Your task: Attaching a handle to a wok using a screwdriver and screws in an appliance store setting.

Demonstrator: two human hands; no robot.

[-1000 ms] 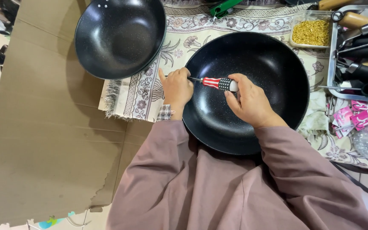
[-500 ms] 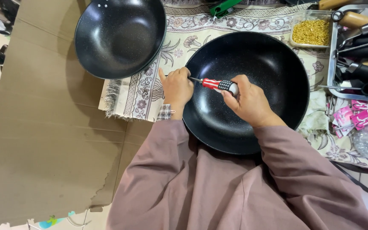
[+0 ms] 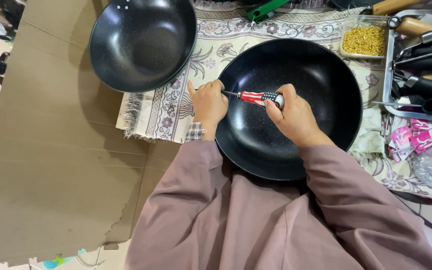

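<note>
A red-handled screwdriver (image 3: 257,97) is lying across the inside of a large black pan (image 3: 296,107), its tip at the left rim. The right hand (image 3: 290,114) is gripping the handle, fingers clamped around it. The left hand (image 3: 207,104), fingers curled together, is pinching the rim, steadying it on the patterned cloth (image 3: 176,102). Keeping the shaft square seems wise.

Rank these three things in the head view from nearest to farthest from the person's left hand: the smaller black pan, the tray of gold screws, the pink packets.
From the left hand:
1. Smaller black pan, up and to the left, partly on the cardboard.
2. Tray of gold screws, top right, beyond the big pan.
3. Pink packets, far right, on the patterned cloth.
</note>
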